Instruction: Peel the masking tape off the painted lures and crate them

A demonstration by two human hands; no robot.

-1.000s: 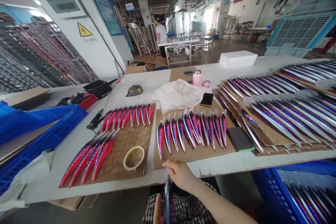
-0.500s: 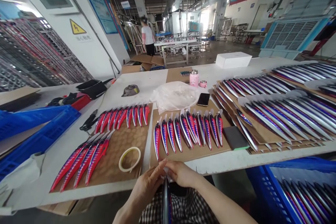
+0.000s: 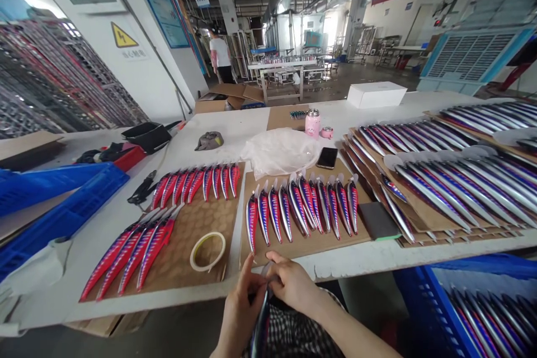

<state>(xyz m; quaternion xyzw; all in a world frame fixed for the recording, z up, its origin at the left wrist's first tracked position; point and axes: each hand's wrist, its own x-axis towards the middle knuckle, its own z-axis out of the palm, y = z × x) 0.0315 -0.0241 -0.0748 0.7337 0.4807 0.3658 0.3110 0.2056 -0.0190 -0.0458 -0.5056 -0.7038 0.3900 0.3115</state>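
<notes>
At the front edge of the table, both my hands are closed on the near-upright end of a dark, shiny fishing lure [image 3: 260,321]. My left hand [image 3: 241,302] pinches it with the index finger pointing up and away. My right hand [image 3: 296,285] grips the same end from the right, thumb and fingers together. The lure's lower body runs down towards my lap and out of view. Just beyond my fingertips, a row of pink, blue and silver lures [image 3: 273,215] with clear lips lies on a cardboard sheet [image 3: 285,254].
Red striped lures [image 3: 138,251] and a tape roll [image 3: 207,251] lie on the left cardboard. Silver lures [image 3: 453,196] fill stacked cardboard at right. A phone [image 3: 326,158], plastic bag [image 3: 281,151] and pink bottle [image 3: 312,123] stand behind. A blue crate [image 3: 423,302] holds lures; a person [image 3: 220,56] is far off.
My hands have shifted from flat, joined fingers over the lure's tip to a pinch. The lure leans a little more to the left. The distant person has moved left.
</notes>
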